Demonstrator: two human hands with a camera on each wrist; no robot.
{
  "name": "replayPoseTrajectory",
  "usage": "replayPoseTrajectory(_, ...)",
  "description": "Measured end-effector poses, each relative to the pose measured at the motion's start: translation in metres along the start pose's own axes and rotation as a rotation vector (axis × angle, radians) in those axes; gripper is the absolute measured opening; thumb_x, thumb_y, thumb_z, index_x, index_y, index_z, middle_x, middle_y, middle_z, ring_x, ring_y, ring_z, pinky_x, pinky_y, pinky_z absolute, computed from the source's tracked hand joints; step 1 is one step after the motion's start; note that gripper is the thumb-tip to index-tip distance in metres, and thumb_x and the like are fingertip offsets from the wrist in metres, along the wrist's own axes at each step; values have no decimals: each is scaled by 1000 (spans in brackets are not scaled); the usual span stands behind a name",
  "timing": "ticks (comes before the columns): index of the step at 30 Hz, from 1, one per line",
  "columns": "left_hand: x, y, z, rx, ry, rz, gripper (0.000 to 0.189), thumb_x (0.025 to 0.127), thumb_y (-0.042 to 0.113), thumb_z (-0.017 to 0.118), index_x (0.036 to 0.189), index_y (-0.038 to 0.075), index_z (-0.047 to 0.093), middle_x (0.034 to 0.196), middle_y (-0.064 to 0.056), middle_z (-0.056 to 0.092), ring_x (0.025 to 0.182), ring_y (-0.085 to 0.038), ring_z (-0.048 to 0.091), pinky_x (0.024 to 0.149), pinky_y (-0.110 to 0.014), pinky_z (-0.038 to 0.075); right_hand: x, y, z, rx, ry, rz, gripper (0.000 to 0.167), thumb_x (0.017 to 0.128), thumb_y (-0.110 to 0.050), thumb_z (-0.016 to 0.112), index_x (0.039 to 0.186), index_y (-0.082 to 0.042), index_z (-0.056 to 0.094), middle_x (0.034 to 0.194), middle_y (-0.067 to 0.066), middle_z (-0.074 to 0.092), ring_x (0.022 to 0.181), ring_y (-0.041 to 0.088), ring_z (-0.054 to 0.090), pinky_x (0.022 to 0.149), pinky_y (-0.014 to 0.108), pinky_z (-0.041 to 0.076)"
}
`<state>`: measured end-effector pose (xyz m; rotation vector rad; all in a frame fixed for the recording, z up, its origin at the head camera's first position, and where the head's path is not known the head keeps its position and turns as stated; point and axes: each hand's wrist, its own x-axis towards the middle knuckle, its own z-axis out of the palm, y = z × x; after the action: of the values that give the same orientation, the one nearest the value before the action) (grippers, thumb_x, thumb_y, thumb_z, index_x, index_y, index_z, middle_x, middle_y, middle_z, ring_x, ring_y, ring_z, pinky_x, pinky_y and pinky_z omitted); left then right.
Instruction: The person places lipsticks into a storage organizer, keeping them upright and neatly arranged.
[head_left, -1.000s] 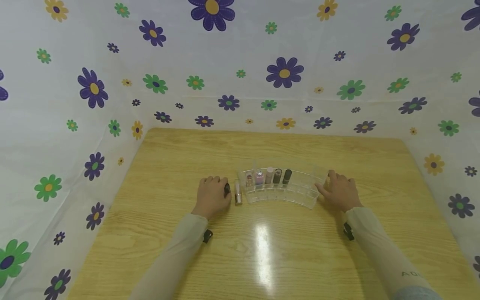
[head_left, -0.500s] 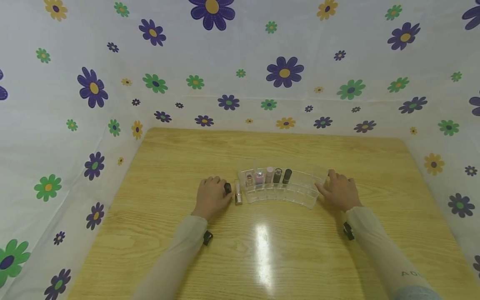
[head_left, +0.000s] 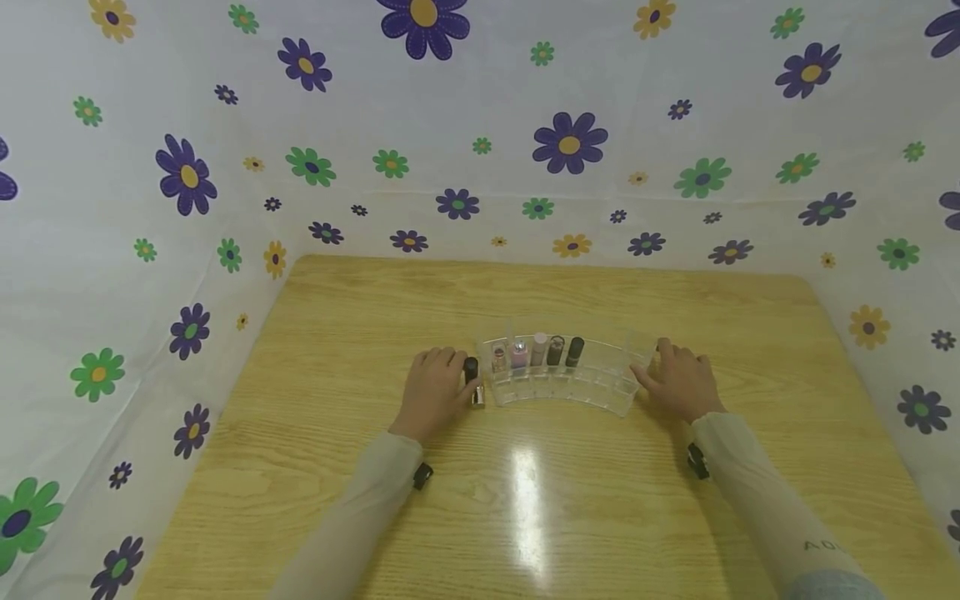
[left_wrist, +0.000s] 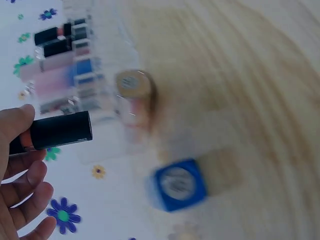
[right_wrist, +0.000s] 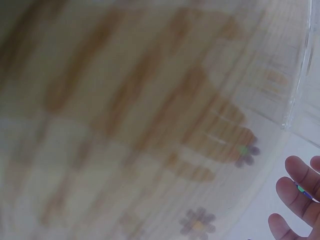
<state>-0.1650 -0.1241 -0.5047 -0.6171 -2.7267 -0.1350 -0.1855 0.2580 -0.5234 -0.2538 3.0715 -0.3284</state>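
Note:
My left hand (head_left: 433,392) pinches a black lipstick tube (left_wrist: 60,131) between thumb and index finger, its other fingers loosely bent. An orange-red band rings the tube. It is just left of the curved clear organizer (head_left: 562,387). A lipstick with a shiny tan-gold end (left_wrist: 134,85) lies at the organizer's left end, partly covered by my left hand in the head view. My right hand (head_left: 681,379) rests at the organizer's right end, thumb at its edge. In the right wrist view its fingers (right_wrist: 295,195) are relaxed and spread; the thumb is out of sight.
Several cosmetic tubes stand in the organizer's back row, including a pink one (head_left: 520,354) and a black one (head_left: 574,352). A blue-ended item (left_wrist: 180,186) lies on the wooden table (head_left: 360,308), hidden in the head view. Flowered white cloth (head_left: 480,100) surrounds the table.
My left hand has shifted right with the black lipstick, closer to the organizer, and now partly covers the gold-ended lipstick. The right hand and organizer have stayed in place.

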Motion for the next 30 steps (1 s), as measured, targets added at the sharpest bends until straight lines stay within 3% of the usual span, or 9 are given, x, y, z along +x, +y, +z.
replayPoseTrajectory(5, 9, 16, -13, 30, 99, 83, 42, 80, 43, 70, 98, 6, 64, 91, -7, 66, 86, -22, 63, 82, -38, 51, 0, 1, 1, -14, 12, -4, 64, 92, -51, 47, 119, 6, 43, 102, 29, 62, 90, 42, 61, 81, 60, 42)
replayPoseTrajectory(11, 21, 41, -23, 35, 115, 125, 41, 81, 47, 67, 100, 10, 64, 92, -3, 67, 88, -20, 63, 84, -36, 51, 0, 1, 1, -14, 11, -8, 63, 92, -50, 47, 119, 7, 43, 101, 29, 63, 89, 42, 61, 79, 59, 42)
replayPoseTrajectory(17, 32, 69, -22, 26, 134, 149, 40, 81, 49, 66, 97, 13, 64, 91, 0, 68, 88, -17, 64, 85, -33, 49, 0, 1, 1, -23, 23, -20, 64, 92, -51, 46, 118, 7, 44, 98, 29, 63, 87, 42, 62, 76, 59, 43)
replayPoseTrajectory(24, 46, 103, -16, -3, 59, 120, 42, 84, 53, 61, 100, 14, 65, 99, 1, 70, 93, -17, 64, 87, -34, 49, 1, 4, 3, -23, 38, -23, 64, 91, -52, 48, 118, 6, 45, 97, 27, 64, 85, 42, 62, 78, 60, 44)
replayPoseTrajectory(30, 59, 123, 0, -28, 7, 93, 40, 87, 52, 56, 99, 15, 65, 90, 3, 71, 89, -15, 66, 94, -37, 48, 1, 3, 3, -23, 33, -19, 66, 92, -52, 46, 121, 7, 43, 103, 30, 62, 89, 46, 62, 82, 62, 43)
